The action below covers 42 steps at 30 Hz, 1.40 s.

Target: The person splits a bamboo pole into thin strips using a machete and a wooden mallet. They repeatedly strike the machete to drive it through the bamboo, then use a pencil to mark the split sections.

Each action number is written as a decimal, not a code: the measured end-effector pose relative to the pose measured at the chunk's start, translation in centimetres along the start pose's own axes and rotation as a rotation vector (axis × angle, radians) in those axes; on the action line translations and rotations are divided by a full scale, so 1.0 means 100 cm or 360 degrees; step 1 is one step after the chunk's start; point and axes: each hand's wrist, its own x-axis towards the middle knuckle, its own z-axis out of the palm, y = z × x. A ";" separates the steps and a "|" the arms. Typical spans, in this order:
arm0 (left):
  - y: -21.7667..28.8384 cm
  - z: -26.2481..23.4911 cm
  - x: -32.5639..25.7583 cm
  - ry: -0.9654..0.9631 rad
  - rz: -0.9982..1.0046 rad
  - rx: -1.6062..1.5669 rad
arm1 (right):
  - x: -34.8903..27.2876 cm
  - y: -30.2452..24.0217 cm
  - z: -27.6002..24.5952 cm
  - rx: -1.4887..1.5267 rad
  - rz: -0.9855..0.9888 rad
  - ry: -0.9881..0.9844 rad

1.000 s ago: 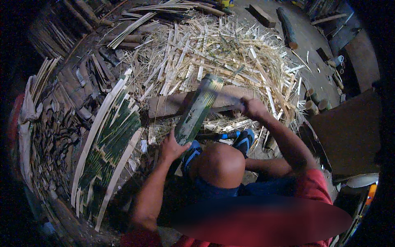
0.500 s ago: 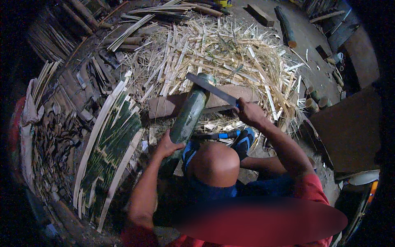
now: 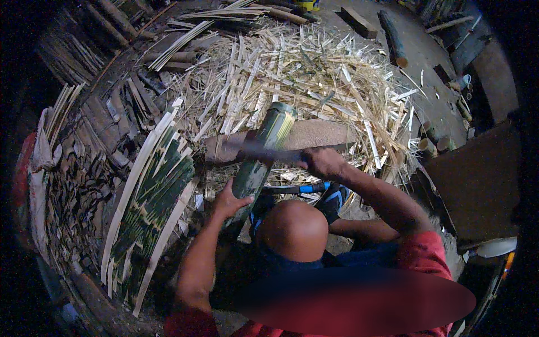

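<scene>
One green bamboo section point(image 3: 263, 154) leans upper-right, lengthwise.

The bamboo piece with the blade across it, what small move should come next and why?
Probably press the blade straight down the bamboo piece. The left hand steadies the green stalk from the side, below the blade, and the right hand holds the handle level across it. The top end already looks split into strips, so keeping the cut in line with them seems right.
</scene>
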 end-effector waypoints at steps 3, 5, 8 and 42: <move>-0.004 0.002 0.001 -0.0052 -0.0010 -0.0018 | 0.003 0.006 -0.016 -0.0231 0.0116 0.0146; -0.006 0.004 0.001 -0.0026 -0.0050 0.0005 | 0.013 0.015 -0.040 0.0061 0.0505 0.0544; -0.007 0.003 0.002 0.0001 0.0058 -0.0128 | 0.016 0.014 -0.048 0.0013 0.0672 0.0568; -0.014 -0.006 0.009 -0.0051 -0.0026 -0.0078 | 0.020 0.054 0.027 -0.0137 0.0144 0.0323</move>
